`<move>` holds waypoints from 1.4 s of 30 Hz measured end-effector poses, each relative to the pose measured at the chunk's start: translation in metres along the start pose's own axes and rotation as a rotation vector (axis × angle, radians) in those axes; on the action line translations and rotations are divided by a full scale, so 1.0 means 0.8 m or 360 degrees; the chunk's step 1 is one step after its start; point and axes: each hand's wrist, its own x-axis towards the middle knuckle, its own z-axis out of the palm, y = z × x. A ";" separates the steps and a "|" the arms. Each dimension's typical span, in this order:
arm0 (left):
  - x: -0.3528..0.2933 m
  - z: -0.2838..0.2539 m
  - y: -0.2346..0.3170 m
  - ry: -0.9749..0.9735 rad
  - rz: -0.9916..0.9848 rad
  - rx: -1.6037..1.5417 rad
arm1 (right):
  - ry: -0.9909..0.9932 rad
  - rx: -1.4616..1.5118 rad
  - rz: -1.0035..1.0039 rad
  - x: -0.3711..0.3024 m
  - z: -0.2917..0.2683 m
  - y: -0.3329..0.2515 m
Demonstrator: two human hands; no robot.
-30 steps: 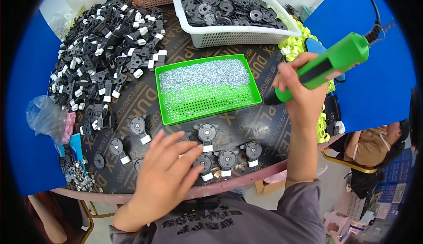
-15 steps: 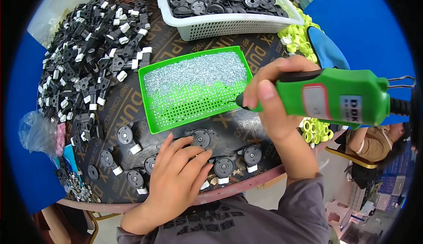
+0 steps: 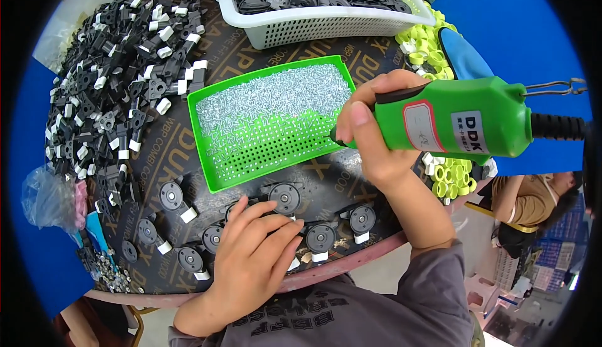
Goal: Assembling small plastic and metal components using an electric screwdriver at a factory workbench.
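Observation:
My right hand (image 3: 382,137) is closed round a green electric screwdriver (image 3: 448,120), held almost level. Its dark nose points left, over the right part of a green perforated tray (image 3: 204,166) with small silver screws (image 3: 276,93). Whether a screw sits on the bit is too small to tell. My left hand (image 3: 254,243) rests low on the table, fingers bent over a black disc part that it mostly covers; a white tip (image 3: 294,263) shows beside the thumb. Around it lie similar black disc parts with white ends, among them one at the right (image 3: 362,220) and one beyond the fingers (image 3: 284,198).
Black parts with white ends form a big heap (image 3: 119,77) at left. A white basket (image 3: 326,24) of black discs stands at the back. Yellow-green rings (image 3: 454,178) lie at right. Small metal pieces (image 3: 110,272) lie near left. Another person (image 3: 520,203) sits at far right.
The screwdriver and my right hand have shifted slightly left, with the nose still over the tray. My left hand has hardly moved. The whole view has shifted a little.

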 end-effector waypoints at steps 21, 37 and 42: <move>0.027 0.102 0.055 0.0005 -0.0050 0.0027 | -0.0390 0.0011 0.0023 -0.061 -0.080 -0.148; 0.031 0.113 0.054 0.0056 -0.0034 0.0122 | -0.0218 0.0225 -0.0086 -0.094 -0.072 -0.116; 0.031 0.113 0.053 0.0059 -0.0043 0.0111 | -0.0224 0.0275 -0.0106 -0.094 -0.069 -0.115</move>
